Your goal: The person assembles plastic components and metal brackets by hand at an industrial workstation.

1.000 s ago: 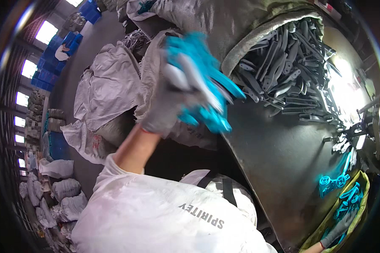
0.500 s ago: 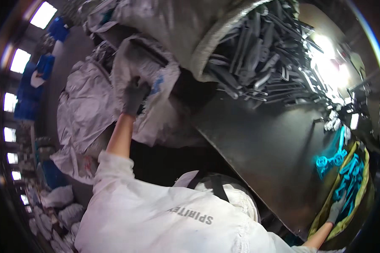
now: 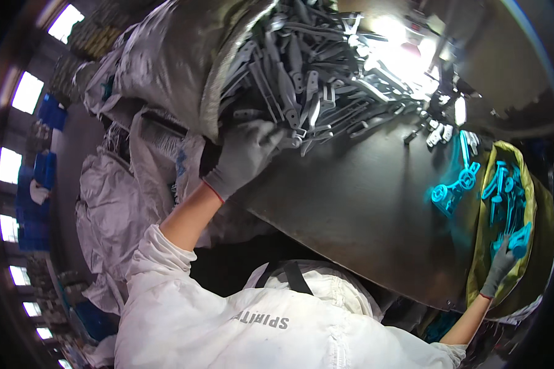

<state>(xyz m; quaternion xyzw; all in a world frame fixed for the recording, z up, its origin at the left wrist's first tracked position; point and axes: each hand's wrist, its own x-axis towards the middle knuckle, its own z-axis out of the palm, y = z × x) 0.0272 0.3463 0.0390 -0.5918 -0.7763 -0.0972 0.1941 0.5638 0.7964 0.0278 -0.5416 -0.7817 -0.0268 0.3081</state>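
Note:
My left hand (image 3: 246, 154), in a grey glove, is at the near edge of a heap of grey plastic parts (image 3: 295, 92). Its fingers are bent together, and their tips meet the end of one long grey plastic part (image 3: 298, 136). The heap spills from the mouth of a large woven sack (image 3: 166, 67) onto a dark metal tabletop (image 3: 351, 203). Over at the right, my gloved right hand (image 3: 501, 267) is inside a yellow-lined bag (image 3: 481, 270), closed on a teal plastic part (image 3: 520, 240). More teal parts (image 3: 501, 187) lie deeper in that bag.
A teal piece with round rings (image 3: 452, 187) lies on the tabletop beside the bag. Crumpled white sacks (image 3: 120, 197) stand left of the table. A bright lamp (image 3: 406, 49) glares over the heap. Blue containers (image 3: 34, 206) are at the far left.
My left hand has left the white sack and moved up and right to the grey heap. My right hand has come up inside the bag with a teal part. The view has shifted right.

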